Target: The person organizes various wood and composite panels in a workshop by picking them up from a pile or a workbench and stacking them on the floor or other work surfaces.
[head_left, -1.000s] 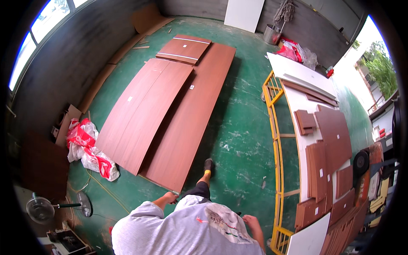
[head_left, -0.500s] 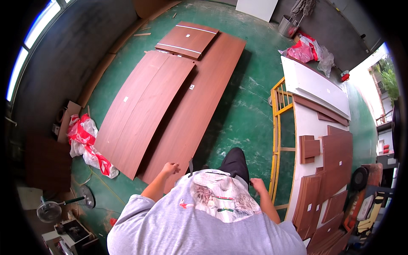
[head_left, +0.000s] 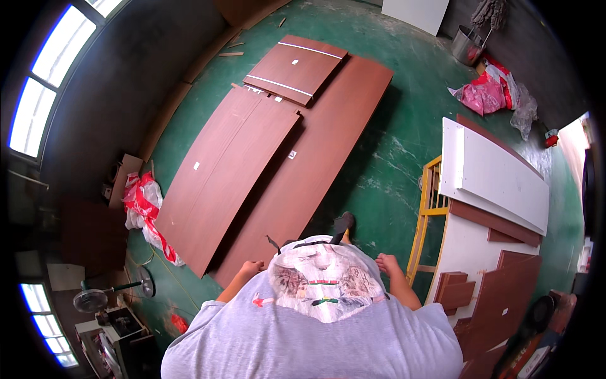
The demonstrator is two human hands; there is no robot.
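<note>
From my feed, brown panels [head_left: 252, 170] already lie flat on the floor [head_left: 379, 151], more wait stacked on the table [head_left: 499, 183]; left hand [head_left: 252, 268] and right hand [head_left: 386, 262] loosely curled, empty.

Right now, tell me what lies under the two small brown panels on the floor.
The small panels lie on the far end of the long brown boards, which rest on the green floor. Whatever is beneath the boards is covered.
</note>
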